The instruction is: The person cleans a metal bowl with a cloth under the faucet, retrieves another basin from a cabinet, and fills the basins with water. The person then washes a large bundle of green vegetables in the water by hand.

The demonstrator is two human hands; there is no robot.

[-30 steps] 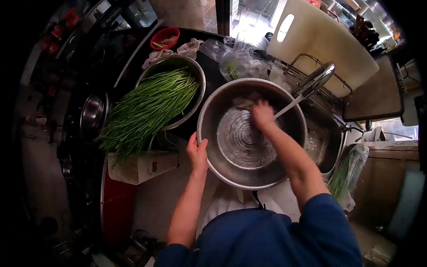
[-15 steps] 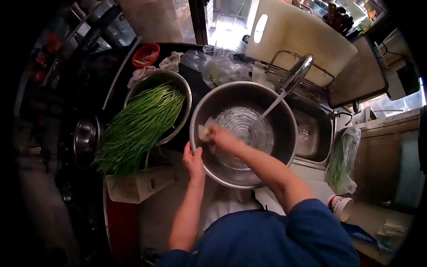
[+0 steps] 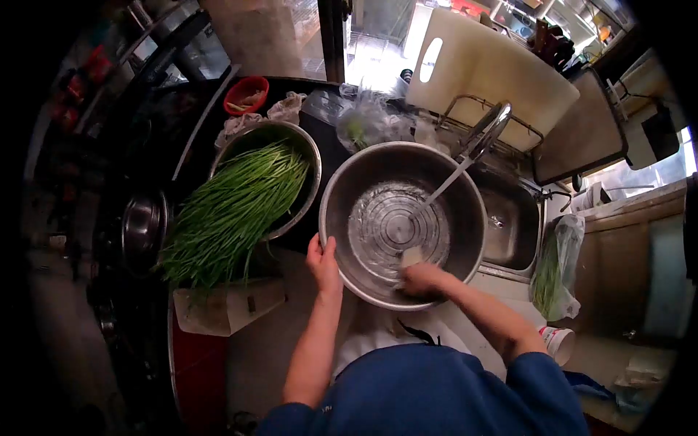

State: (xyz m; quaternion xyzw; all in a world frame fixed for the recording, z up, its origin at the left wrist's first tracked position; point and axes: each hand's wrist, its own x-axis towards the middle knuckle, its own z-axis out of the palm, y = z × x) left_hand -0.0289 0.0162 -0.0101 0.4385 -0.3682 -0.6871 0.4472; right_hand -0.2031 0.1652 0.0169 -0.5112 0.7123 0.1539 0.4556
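A large round steel basin stands partly over the sink, with shallow water in its bottom. Water runs into it from the curved chrome faucet. My left hand grips the basin's left rim, thumb on the inner side. Inside, near the front wall, my right hand is closed around a pale cloth, pressed low against the metal. Only a corner of the cloth shows past the fingers. To the left, a second steel bowl is heaped with long green chives hanging over its edge.
Behind the basin lie clear plastic bags and a red bowl. A white cutting board leans in a wire rack. The sink is at right, beside bagged greens. A pale bin sits below the chives.
My right hand has moved the cloth from the basin's left inner wall to its front, near my body. My left hand stays on the rim. The view has shifted slightly.
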